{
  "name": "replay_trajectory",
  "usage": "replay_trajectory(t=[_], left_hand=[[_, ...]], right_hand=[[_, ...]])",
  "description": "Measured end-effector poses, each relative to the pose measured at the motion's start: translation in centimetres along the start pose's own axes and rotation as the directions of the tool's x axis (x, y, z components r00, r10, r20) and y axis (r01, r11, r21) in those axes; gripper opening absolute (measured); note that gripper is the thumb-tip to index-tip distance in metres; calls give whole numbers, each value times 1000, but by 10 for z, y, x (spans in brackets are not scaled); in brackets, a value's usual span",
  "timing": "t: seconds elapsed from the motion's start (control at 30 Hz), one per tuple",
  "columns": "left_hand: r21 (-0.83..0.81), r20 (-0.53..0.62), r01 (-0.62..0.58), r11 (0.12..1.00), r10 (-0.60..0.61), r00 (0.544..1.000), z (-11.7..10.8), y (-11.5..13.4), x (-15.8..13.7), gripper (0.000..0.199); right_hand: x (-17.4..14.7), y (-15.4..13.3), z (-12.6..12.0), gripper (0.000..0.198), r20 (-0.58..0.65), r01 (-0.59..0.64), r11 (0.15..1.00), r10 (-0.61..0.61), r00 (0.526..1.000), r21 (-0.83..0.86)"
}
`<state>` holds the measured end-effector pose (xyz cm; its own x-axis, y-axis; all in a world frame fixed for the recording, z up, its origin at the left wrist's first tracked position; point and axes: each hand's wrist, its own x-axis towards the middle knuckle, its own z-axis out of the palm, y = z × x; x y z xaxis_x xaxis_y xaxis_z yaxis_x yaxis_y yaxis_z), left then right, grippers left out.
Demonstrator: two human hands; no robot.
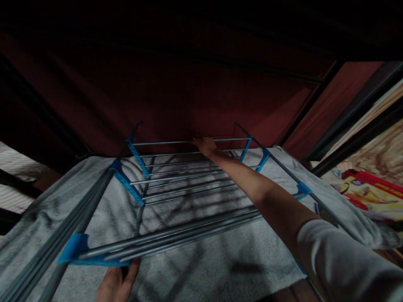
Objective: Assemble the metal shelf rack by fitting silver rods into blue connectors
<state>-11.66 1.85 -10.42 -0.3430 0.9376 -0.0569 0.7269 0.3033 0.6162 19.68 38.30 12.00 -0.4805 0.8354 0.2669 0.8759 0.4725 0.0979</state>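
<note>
A shoe rack of grey metal tubes (176, 193) with blue plastic brackets lies on a grey towel-like cloth. My left hand (116, 282) is at the near left blue bracket (78, 251), its thumb and fingers closed at the bracket's inner end, just below three close-set tubes. Stretched across the frame, my right arm reaches the far side, where my right hand (205, 145) is closed over the thin far tube (166, 143). Its fingertips are dim and partly hidden. Two more blue brackets (127, 182) join the tubes at the left, with matching ones at the right.
Behind the rack rises a dark red panel (195, 100) with black frame bars (304, 111). The grey cloth (201, 264) covers the surface underneath. At the right lies a red and yellow printed box (373, 193). Striped fabric (15, 178) shows at the left.
</note>
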Motion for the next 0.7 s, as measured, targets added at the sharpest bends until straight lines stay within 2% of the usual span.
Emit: replay_trajectory(t=[0.1, 0.13, 0.33, 0.5, 0.7], left_hand=[[9, -118, 25, 1000, -24, 993, -2, 4, -1, 40], [12, -122, 26, 1000, -24, 992, -2, 5, -2, 40], [11, -110, 39, 999, -37, 993, -3, 10, -2, 38], [-158, -70, 88, 983, -100, 992, -11, 7, -6, 38], [-264, -15, 53, 963, -59, 998, -23, 6, -13, 52]], right_hand=[[0, 0, 2, 33, 12, -5, 1000, 5, 1000, 5], [0, 0, 3, 33, 13, -4, 1000, 4, 1000, 6], [-1, -1, 6, 32, -43, 18, 1000, -19, 999, -25], [-5, 0, 4, 35, -78, 36, 996, -42, 996, -77], [-5, 4, 8, 39, -86, 51, 996, -57, 995, -76]])
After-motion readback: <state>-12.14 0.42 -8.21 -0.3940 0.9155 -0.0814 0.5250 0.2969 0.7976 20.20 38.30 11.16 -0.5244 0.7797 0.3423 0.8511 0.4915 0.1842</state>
